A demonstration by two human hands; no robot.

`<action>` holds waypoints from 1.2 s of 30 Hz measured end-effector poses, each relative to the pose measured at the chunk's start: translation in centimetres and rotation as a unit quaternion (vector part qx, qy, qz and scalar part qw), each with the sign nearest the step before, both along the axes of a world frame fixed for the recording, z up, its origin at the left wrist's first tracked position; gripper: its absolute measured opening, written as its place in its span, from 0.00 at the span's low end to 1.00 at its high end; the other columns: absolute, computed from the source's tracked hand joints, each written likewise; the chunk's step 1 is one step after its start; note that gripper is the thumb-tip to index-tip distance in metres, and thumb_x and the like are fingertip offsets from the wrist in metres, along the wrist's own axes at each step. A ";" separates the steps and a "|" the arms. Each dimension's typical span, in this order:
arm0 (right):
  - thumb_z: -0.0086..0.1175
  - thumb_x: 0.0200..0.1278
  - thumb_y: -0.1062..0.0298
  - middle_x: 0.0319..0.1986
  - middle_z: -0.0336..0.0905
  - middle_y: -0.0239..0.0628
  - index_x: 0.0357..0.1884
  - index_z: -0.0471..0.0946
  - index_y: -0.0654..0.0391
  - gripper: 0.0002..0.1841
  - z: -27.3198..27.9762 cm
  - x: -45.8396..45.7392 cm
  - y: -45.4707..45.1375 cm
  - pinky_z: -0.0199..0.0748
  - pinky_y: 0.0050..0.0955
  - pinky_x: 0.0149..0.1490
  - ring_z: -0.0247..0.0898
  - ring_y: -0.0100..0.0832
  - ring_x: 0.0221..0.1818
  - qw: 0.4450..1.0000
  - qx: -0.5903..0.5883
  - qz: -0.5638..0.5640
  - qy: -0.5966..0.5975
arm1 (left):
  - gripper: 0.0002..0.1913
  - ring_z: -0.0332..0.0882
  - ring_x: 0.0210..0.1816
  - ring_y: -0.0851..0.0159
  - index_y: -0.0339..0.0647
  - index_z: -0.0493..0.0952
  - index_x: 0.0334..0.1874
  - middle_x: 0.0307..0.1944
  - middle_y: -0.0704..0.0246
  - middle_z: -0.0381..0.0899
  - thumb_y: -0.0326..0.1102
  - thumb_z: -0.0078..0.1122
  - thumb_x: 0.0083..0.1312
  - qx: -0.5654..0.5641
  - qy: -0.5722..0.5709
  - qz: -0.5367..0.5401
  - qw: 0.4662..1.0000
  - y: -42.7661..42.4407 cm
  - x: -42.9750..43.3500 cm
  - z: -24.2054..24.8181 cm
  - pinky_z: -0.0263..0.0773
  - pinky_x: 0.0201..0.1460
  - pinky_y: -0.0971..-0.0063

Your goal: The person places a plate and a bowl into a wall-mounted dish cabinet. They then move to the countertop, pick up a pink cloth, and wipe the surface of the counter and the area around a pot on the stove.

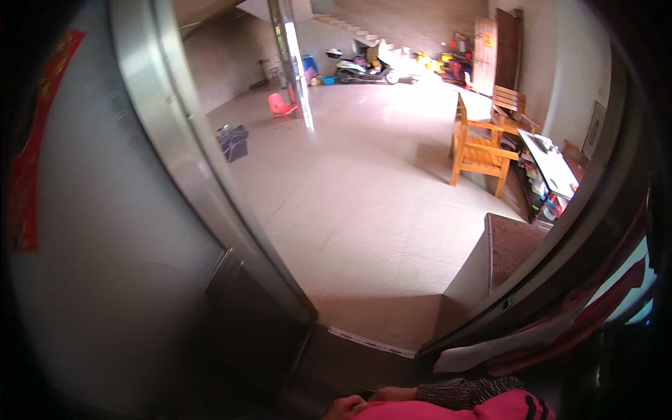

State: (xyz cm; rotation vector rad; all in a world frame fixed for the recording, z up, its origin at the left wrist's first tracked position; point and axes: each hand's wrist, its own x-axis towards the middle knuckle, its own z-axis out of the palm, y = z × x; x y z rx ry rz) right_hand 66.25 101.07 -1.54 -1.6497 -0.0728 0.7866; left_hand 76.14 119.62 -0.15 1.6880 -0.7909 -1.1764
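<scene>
At the bottom edge, my left hand [347,407] is partly cut off by the frame, with its fingers bent in front of a pink garment [420,411]. Just beyond it, my right hand [395,394] reaches leftward out of a dark patterned sleeve [462,391]. A small dark thing [367,393] shows between the two hands; what it is, and whether either hand grips it, cannot be made out. Before me is a doorway with a metal-framed door [210,157] on the left and a pale threshold strip [373,342] across the floor.
Beyond the doorway, wooden armchairs [480,149] and a white-topped table [548,163] stand right. A red plastic chair [282,107] is near a shiny post [296,73]. A black bag [233,143] sits left. A scooter [365,71] is parked at the back. Cloths [567,331] hang close at right.
</scene>
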 end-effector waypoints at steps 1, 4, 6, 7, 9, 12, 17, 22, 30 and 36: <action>0.44 0.63 0.53 0.36 0.79 0.48 0.43 0.77 0.61 0.21 -0.2 0.2 -0.4 0.69 0.35 0.43 0.75 0.37 0.42 1.000 -0.008 -0.010 -0.011 | 0.11 0.68 0.29 0.74 0.36 0.75 0.30 0.23 0.70 0.73 0.37 0.52 0.65 -0.003 0.017 -0.007 1.000 -0.5 0.5 -0.1 0.68 0.32 0.75; 0.45 0.62 0.57 0.36 0.79 0.48 0.42 0.77 0.61 0.18 -2.6 -0.3 -1.2 0.69 0.35 0.43 0.75 0.38 0.40 0.994 -0.027 -0.079 -0.073 | 0.10 0.67 0.28 0.75 0.36 0.74 0.29 0.22 0.71 0.73 0.35 0.53 0.65 -0.038 0.027 -0.052 0.998 -2.8 2.7 -0.8 0.67 0.31 0.76; 0.45 0.63 0.58 0.33 0.79 0.45 0.42 0.77 0.61 0.17 -3.9 0.0 -1.6 0.68 0.32 0.42 0.74 0.33 0.37 0.985 0.001 -0.152 -0.081 | 0.10 0.67 0.28 0.75 0.36 0.74 0.28 0.22 0.72 0.73 0.34 0.52 0.64 -0.050 0.052 -0.073 0.995 -4.4 4.4 -0.5 0.66 0.31 0.77; 0.45 0.64 0.59 0.32 0.79 0.44 0.42 0.77 0.61 0.16 -4.0 0.4 -1.8 0.68 0.31 0.41 0.73 0.30 0.35 0.978 0.016 -0.188 -0.086 | 0.10 0.67 0.28 0.75 0.36 0.73 0.27 0.22 0.72 0.72 0.34 0.52 0.64 -0.045 0.079 -0.074 0.993 -5.2 5.3 0.2 0.66 0.30 0.77; 0.44 0.65 0.59 0.28 0.76 0.40 0.40 0.77 0.61 0.16 -2.0 1.9 -2.8 0.67 0.29 0.39 0.68 0.26 0.32 0.965 0.032 -0.256 -0.046 | 0.09 0.67 0.27 0.75 0.37 0.73 0.26 0.21 0.72 0.72 0.33 0.52 0.64 -0.054 0.068 -0.069 0.994 -7.3 7.4 1.3 0.66 0.30 0.78; 0.42 0.67 0.57 0.23 0.72 0.35 0.36 0.76 0.63 0.18 0.1 5.1 -4.3 0.65 0.27 0.36 0.63 0.21 0.30 0.947 0.056 -0.315 -0.014 | 0.05 0.69 0.29 0.74 0.37 0.72 0.30 0.24 0.72 0.74 0.31 0.51 0.62 -0.071 -0.041 -0.094 0.992 -9.9 11.5 1.9 0.67 0.32 0.77; 0.46 0.64 0.59 0.23 0.73 0.41 0.31 0.74 0.63 0.15 3.5 10.7 -6.0 0.66 0.30 0.36 0.67 0.27 0.28 0.928 -0.032 -0.351 -0.124 | 0.10 0.74 0.34 0.73 0.36 0.77 0.40 0.31 0.69 0.77 0.35 0.50 0.66 -0.004 -0.010 -0.203 0.979 -13.1 18.6 3.9 0.70 0.41 0.80; 0.50 0.60 0.59 0.25 0.76 0.45 0.33 0.74 0.59 0.12 0.9 12.2 -6.9 0.70 0.36 0.36 0.74 0.42 0.30 0.891 -0.137 -0.418 -0.116 | 0.17 0.73 0.45 0.72 0.34 0.75 0.46 0.42 0.65 0.78 0.42 0.48 0.68 0.077 0.023 -0.269 0.960 -15.4 22.7 -0.9 0.68 0.51 0.76; 0.48 0.59 0.58 0.25 0.75 0.47 0.26 0.73 0.57 0.12 -6.9 8.4 -10.5 0.70 0.43 0.35 0.73 0.50 0.31 0.782 -0.298 -0.544 -0.057 | 0.15 0.74 0.46 0.69 0.33 0.74 0.46 0.44 0.64 0.78 0.40 0.53 0.66 0.089 0.077 -0.385 0.915 -19.1 23.8 -3.6 0.68 0.51 0.74; 0.44 0.61 0.62 0.25 0.75 0.49 0.28 0.73 0.61 0.13 -4.1 9.1 -17.4 0.68 0.43 0.37 0.72 0.50 0.32 0.799 -0.243 -0.544 -0.080 | 0.15 0.74 0.45 0.70 0.33 0.73 0.45 0.43 0.65 0.78 0.39 0.55 0.65 0.116 0.085 -0.335 0.931 -27.9 23.1 3.8 0.69 0.50 0.75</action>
